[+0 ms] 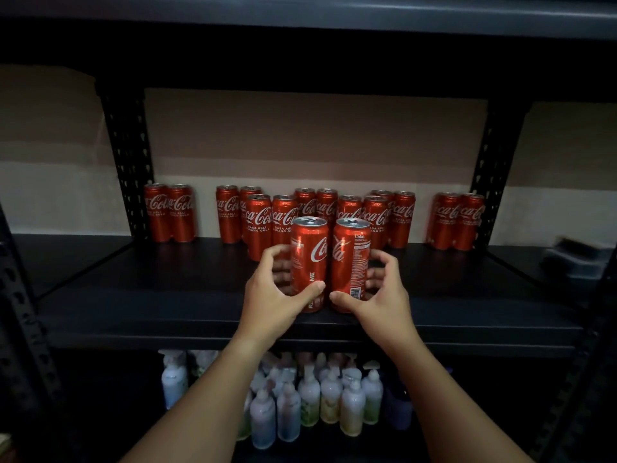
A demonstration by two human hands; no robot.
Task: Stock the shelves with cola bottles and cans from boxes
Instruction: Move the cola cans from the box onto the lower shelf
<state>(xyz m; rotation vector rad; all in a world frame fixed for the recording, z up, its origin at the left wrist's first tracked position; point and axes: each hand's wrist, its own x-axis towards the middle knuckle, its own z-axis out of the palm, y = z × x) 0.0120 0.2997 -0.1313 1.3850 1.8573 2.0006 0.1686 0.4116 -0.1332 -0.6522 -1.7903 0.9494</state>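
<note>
Two red cola cans stand side by side near the front of the black shelf. My left hand grips the left can, thumb across its front and fingers behind it. My right hand grips the right can the same way. Both cans stand upright and touch each other. Behind them, several more cola cans stand in rows toward the back of the shelf.
A pair of cans stands at the back left by a black upright post, another pair at the back right. The lower shelf holds several pale pump bottles. A dark object lies at the shelf's right end.
</note>
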